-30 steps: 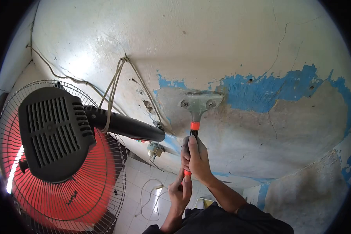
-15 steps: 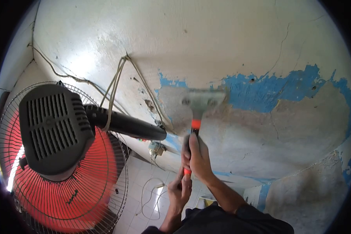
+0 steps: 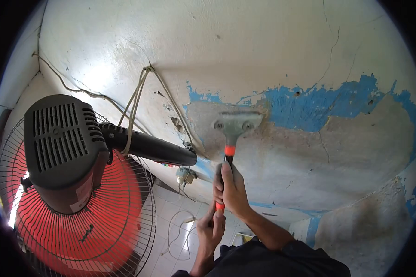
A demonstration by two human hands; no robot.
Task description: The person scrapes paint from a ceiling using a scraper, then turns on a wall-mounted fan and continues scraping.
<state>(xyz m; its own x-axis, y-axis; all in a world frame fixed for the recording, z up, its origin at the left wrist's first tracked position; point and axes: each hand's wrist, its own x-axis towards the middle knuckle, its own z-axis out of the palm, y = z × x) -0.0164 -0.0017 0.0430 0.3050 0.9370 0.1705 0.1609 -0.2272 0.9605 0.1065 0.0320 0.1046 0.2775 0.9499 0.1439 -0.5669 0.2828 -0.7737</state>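
Observation:
Both my hands grip a long-handled wall scraper (image 3: 237, 125) with a wide metal blade and a black and red handle. My right hand (image 3: 231, 187) wraps the handle below the red collar. Lower down, my left hand (image 3: 211, 229) is closed round the handle's end. The blade lies over the wall (image 3: 282, 147), on a bare grey area just under a strip of blue paint (image 3: 305, 108). Pale paint with ragged edges covers the wall above that strip.
At the left a fan (image 3: 62, 143) with red blades hangs on a black pole (image 3: 157, 150), tied by a rope (image 3: 136, 104) to the wall. A socket box with wires (image 3: 185, 175) sits low on the wall. A loose cable (image 3: 171, 235) lies on the tiled floor.
The scraper blade has moved slightly down and left, away from the pale paint edge, and both hands have shifted with it. The fan head has turned a little.

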